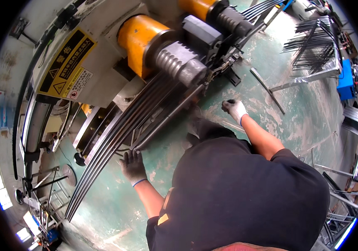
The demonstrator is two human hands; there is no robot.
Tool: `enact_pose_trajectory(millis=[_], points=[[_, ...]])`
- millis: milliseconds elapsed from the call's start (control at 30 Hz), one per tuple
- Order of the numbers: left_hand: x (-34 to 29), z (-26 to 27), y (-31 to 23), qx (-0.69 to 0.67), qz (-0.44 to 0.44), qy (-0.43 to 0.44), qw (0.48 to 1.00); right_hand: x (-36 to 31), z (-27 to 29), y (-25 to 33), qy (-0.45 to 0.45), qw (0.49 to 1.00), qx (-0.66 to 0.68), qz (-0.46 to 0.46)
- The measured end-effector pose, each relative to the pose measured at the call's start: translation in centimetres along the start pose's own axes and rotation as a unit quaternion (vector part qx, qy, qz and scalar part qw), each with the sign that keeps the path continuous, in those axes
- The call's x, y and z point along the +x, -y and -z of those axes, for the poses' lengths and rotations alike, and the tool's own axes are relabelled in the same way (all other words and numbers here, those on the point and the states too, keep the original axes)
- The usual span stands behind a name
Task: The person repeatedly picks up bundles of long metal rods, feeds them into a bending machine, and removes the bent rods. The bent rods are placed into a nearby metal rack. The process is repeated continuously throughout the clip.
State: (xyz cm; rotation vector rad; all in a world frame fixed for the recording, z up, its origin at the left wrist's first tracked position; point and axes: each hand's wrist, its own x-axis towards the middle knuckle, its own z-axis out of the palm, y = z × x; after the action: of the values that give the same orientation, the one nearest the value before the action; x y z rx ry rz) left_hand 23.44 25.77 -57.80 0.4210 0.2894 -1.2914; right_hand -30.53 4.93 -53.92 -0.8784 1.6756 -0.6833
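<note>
My left hand [133, 167], in a greyish work glove with a blue cuff edge, has its fingers stretched out and slightly apart. Its fingertips are close to the lower end of a long dark bar [168, 118] along the machine; I cannot tell whether they touch it. Several thin metal rods [103, 161] run side by side through the bending machine [103, 54] and stick out past this hand. My right hand [234, 109], in a pale glove with dark fingertips, is held over the floor on the right with fingers curled in. Nothing shows in it.
Orange cylinders [141, 39] with a ribbed metal roller [181, 62] project from the machine. A metal bar stand [269, 90] is on the green floor [267, 134]. At the far right, a rack holds many dark rods [313, 46] beside a blue box [346, 79].
</note>
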Motion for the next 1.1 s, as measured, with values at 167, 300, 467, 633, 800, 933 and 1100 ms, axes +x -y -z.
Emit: enact_pose_trajectory(millis=[167, 300, 467, 633, 800, 933, 1100], points=[[-3.7, -15.0, 4.1, 0.137, -0.152, -0.083, 0.975, -3.3, 0.7, 8.8, -0.058, 0.984, 0.106, 0.132], [-4.3, -13.0, 0.0, 0.054, -0.123, 0.183, 0.974, -3.9, -1.0, 15.7, -0.018, 0.923, 0.289, 0.254], [-7.4, -18.6, 0.3, 0.163, -0.273, 0.123, 0.94, -0.7, -2.4, 20.3, -0.017, 0.896, 0.358, 0.263], [-8.2, -20.0, -0.7, 0.224, -0.182, 0.169, 0.942, 2.8, -3.5, 22.5, -0.014, 0.898, 0.401, 0.178], [-8.3, -22.5, -2.2, 0.255, -0.352, -0.051, 0.899, 2.5, -3.9, 24.4, -0.03, 0.889, 0.395, 0.227], [-10.7, -32.3, -3.1, 0.311, -0.401, -0.089, 0.857, 4.1, -3.5, 24.7, 0.009, 0.869, 0.436, 0.231], [-10.5, -42.1, 0.0, 0.451, -0.523, -0.103, 0.716, 2.9, -1.2, 25.8, 0.017, 0.892, 0.408, 0.195]])
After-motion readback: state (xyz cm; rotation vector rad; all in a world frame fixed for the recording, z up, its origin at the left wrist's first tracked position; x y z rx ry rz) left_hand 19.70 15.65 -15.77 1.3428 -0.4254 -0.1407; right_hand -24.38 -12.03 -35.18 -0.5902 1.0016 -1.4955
